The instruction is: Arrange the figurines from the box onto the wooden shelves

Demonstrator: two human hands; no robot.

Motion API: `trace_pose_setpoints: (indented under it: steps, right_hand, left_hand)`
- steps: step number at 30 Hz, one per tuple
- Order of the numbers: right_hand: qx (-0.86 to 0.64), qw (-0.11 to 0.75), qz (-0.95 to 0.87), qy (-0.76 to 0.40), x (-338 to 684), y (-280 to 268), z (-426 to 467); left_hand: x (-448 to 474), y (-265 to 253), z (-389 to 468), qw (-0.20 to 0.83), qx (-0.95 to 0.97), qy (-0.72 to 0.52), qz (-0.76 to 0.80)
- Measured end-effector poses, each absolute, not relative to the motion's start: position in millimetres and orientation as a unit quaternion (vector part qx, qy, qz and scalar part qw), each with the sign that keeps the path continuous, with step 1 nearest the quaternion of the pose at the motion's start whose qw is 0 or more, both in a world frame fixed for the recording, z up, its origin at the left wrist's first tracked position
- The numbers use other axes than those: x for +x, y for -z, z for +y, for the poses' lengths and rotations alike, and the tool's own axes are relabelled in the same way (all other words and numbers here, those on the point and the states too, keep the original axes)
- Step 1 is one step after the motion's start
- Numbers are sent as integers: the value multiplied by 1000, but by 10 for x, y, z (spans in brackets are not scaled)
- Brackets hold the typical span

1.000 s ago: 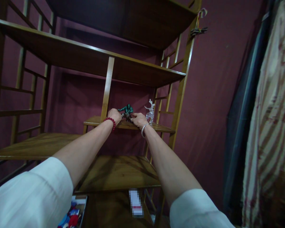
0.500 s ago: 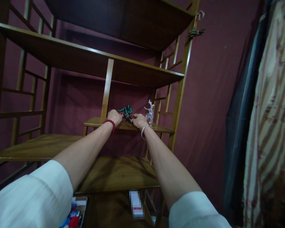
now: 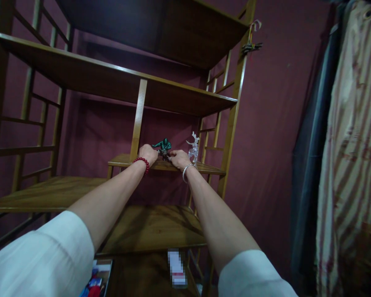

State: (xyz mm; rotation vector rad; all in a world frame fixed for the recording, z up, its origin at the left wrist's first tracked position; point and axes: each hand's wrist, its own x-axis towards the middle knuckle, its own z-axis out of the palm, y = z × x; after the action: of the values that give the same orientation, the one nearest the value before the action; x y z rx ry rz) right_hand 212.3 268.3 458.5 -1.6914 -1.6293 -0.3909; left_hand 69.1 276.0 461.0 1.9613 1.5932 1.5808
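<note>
A small dark figurine with a green, shiny upper part (image 3: 164, 144) stands at the raised middle shelf (image 3: 207, 168). My left hand (image 3: 148, 153), with a red bead bracelet at the wrist, is closed at its left side. From the right, my right hand (image 3: 179, 159), wearing a silver bangle, grips it with bent fingers. The figurine's lower part is partly hidden between both hands. Just right of my right hand stands a clear, antlered deer figurine (image 3: 193, 149), its base hidden behind the wrist.
The wooden shelf unit has an upright divider (image 3: 139, 119) left of my hands and a board (image 3: 117, 68) above. Lower boards (image 3: 154, 227) lie beneath my arms. An open box (image 3: 102, 280) of colourful items and a blurred white packet (image 3: 177, 268) sit below. A striped curtain (image 3: 349, 136) hangs right.
The view has shifted slightly. Both hands stay at the dark green figurine, with hardly any movement against the shelf.
</note>
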Motion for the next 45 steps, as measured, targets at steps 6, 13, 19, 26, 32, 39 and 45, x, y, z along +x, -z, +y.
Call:
trace_pose_setpoints:
  steps: [6,13,19,26,32,39,45]
  right_hand:
    - [-658,372,-637,151,2119,-4586,2679]
    - [-663,373,-632,152,2114,-4587,2673]
    - [-662,370,-632,159,2128,-4589,2696]
    - [-674,366,-619,171,2114,-4594,2670]
    - [-675,368,-615,177,2106,-4586,2645]
    - [-683,371,-604,174,2107,-4589,2654]
    - [-685,358,-609,175,2106,-4591,2640]
  left_hand:
    - [696,-4621,2770,97,651,-531,534]
    - [696,-4615,2776,84,654,-525,538]
    - [694,-4620,2729,70,654,-518,547]
    - [688,-4614,2679,54,642,-530,552]
    - [669,-4608,2614,58,640,-538,546]
    - [669,-4578,2559,41,615,-577,536]
    - [677,-4589,2558,48,619,-563,545]
